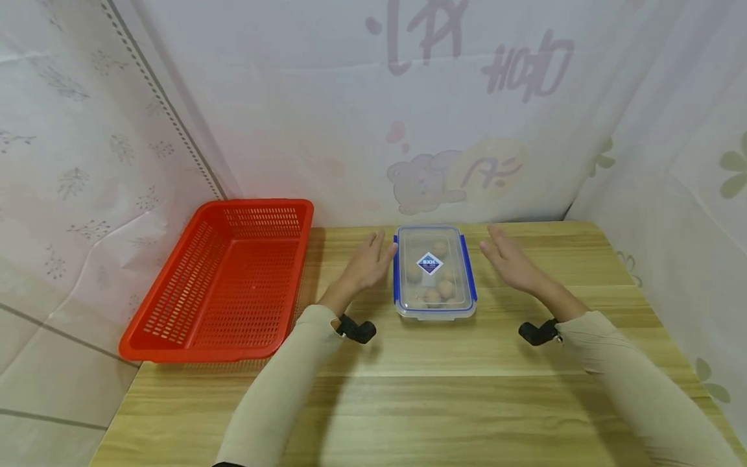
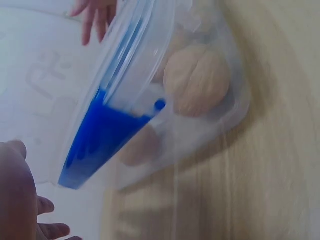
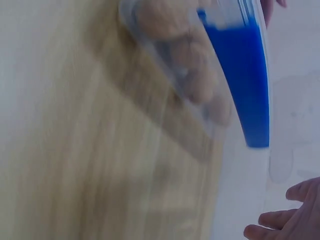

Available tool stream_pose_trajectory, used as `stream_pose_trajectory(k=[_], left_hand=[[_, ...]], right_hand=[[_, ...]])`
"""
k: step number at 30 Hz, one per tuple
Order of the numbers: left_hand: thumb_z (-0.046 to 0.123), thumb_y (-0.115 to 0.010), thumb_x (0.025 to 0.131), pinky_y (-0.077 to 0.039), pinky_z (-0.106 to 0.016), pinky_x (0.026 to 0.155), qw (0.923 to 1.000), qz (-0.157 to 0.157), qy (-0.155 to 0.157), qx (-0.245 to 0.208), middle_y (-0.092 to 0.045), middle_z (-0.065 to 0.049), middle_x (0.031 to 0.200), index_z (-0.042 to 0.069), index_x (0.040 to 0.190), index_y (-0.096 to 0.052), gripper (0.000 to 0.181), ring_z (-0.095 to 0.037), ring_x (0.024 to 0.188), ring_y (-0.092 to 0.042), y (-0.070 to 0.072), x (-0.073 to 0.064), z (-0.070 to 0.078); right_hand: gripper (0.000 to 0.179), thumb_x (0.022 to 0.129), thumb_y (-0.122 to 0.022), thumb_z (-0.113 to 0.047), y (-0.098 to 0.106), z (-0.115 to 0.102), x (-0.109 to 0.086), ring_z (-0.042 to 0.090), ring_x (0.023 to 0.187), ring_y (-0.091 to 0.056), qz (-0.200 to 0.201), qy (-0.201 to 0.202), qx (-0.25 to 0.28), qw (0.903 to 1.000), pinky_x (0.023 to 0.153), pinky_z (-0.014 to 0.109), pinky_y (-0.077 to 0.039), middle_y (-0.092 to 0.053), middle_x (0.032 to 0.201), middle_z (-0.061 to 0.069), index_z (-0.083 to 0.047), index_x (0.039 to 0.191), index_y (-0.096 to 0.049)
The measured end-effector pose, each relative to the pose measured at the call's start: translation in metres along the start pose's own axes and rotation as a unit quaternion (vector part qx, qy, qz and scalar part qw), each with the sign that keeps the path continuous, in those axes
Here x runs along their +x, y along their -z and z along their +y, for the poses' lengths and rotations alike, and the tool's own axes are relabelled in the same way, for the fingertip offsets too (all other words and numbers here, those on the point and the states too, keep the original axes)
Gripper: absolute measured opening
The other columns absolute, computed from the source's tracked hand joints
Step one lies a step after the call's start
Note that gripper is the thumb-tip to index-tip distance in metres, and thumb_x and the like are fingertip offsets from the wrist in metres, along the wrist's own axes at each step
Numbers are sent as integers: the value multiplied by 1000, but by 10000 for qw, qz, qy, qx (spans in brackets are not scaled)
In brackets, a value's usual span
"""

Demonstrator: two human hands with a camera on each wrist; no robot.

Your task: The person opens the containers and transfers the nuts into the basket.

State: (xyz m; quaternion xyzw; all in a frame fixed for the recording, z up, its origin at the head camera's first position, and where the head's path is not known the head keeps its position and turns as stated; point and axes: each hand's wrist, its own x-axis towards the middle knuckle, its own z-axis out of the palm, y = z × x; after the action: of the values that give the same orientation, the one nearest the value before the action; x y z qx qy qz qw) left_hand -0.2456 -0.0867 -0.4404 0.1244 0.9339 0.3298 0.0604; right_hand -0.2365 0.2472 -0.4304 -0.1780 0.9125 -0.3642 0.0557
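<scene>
A clear plastic food box (image 1: pixel 428 298) with a blue-edged lid lies flat on the wooden table, long side pointing away from me. Several round tan walnuts (image 2: pixel 196 80) show through its walls. Its blue side latches (image 1: pixel 469 269) lie down against the sides. My left hand (image 1: pixel 366 263) is held close to the box's left side, fingers extended; whether a fingertip touches it I cannot tell. On the other side, my right hand (image 1: pixel 516 263) is raised with fingers straight, apart from the box. Neither palm holds anything.
A red plastic basket (image 1: pixel 253 275) with slotted walls stands at the left of the table (image 1: pixel 432 408). Printed white cloth (image 1: pixel 327 130) hangs behind and along both sides. Each wrist wears a small black camera (image 1: pixel 357 329).
</scene>
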Motion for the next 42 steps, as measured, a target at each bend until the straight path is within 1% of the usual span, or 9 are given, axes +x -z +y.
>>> stream_pose_trajectory(k=[5, 8, 12, 16, 19, 24, 28, 35, 42], left_hand=[[47, -29, 111, -23, -58, 120, 9966, 54, -8, -828, -26, -30, 161, -4, 158, -24, 70, -46, 149, -24, -10, -5, 2], [45, -30, 111, -34, -56, 116, 9917, 93, 26, -1278, -35, -30, 154, -6, 158, -25, 69, -44, 142, -37, -15, -7, 4], [41, -31, 112, -59, -49, 83, 9805, 140, 157, -1955, -52, -30, 137, -7, 157, -25, 66, -40, 106, -65, -20, -9, 9], [38, -33, 112, -62, -44, 61, 9648, 190, 466, -2579, -58, -30, 130, -7, 157, -27, 63, -41, 91, -70, -24, -10, 14], [38, -33, 112, -62, -43, 66, 9604, 261, 647, -2697, -60, -29, 129, -5, 156, -30, 62, -40, 99, -69, -30, -9, 15], [38, -33, 112, -60, -42, 77, 9645, 333, 748, -2509, -64, -24, 122, 0, 157, -33, 58, -34, 100, -69, -41, -9, 15], [38, -32, 112, -58, -45, 85, 9651, 404, 739, -2479, -64, -23, 121, 3, 158, -31, 58, -33, 102, -68, -46, -10, 16], [36, -29, 113, -44, -54, 109, 9639, 535, 726, -2507, -49, -27, 147, 3, 158, -29, 56, -42, 130, -54, -52, -10, 16], [33, -27, 113, -41, -56, 111, 9628, 600, 678, -2546, -46, -27, 151, 4, 157, -29, 53, -43, 133, -50, -56, -9, 13]], right_hand=[[72, 113, -26, -41, -18, -3, -4, 50, 151, -7, -33, -298, 527, 9982, 121, 62, -8, -6, 163, 34, 10, 158, -2], [73, 112, -24, -45, -27, -6, -6, 52, 148, -20, 18, -619, 799, 9949, 116, 63, -27, -10, 164, 33, 7, 160, -2], [75, 111, -23, -48, -39, -12, -7, 52, 136, -42, 132, -939, 1481, 9844, 97, 56, -52, -25, 159, 35, 4, 161, -5], [76, 110, -24, -51, -49, -19, -7, 52, 127, -51, 234, -1090, 1944, 9746, 94, 54, -55, -38, 150, 36, 4, 161, -8], [75, 111, -23, -50, -55, -22, -6, 52, 135, -44, 365, -1130, 1967, 9733, 105, 60, -45, -33, 155, 34, 5, 160, -13], [70, 111, -24, -48, -65, -22, -1, 48, 146, -28, 679, -1320, 1700, 9742, 118, 61, -25, -28, 160, 29, 4, 159, -22], [71, 110, -24, -50, -71, -22, 2, 47, 148, -26, 818, -1542, 1581, 9719, 119, 61, -22, -28, 162, 26, -1, 161, -21], [66, 111, -23, -46, -78, -19, 1, 47, 146, -30, 897, -1620, 1722, 9675, 118, 62, -24, -32, 160, 27, -2, 161, -22], [63, 112, -19, -40, -79, -19, 1, 48, 145, -31, 861, -1754, 2007, 9600, 120, 59, -23, -34, 156, 31, 4, 158, -25]])
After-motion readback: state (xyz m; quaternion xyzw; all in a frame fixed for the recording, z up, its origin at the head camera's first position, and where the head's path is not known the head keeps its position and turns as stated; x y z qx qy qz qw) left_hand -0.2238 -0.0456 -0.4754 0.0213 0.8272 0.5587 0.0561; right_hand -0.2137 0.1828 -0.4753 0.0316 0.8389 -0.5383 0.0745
